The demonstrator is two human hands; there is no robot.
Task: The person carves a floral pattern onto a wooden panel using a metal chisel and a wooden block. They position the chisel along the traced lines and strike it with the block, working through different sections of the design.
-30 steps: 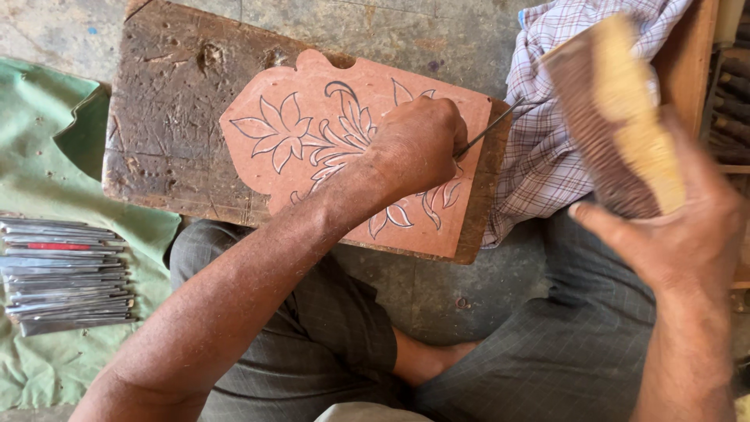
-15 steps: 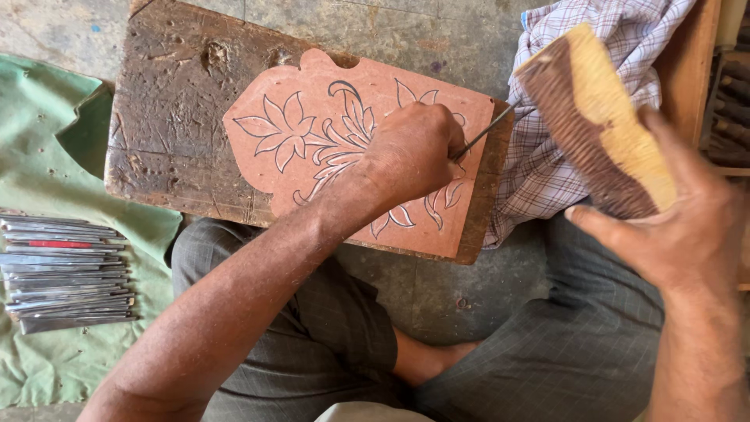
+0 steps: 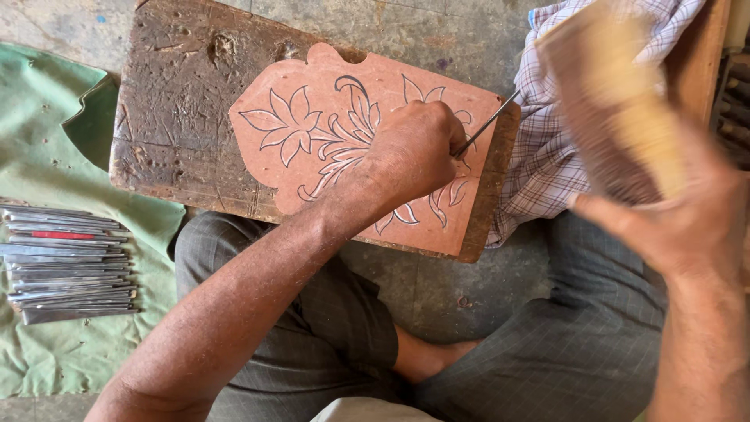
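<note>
As the wooden mallet [image 3: 617, 109] blurs downward since a sec. ago, right hand [image 3: 687, 227] clamped on it, left hand [image 3: 410, 152] grips chisel [image 3: 486, 125] on carved panel [image 3: 312, 148].

your one camera sits on your head, looking steeply down and close over your lap at the worn wooden surface [image 3: 180, 117]; its far edge runs near the frame's top, its near edge just above your knees.
</note>
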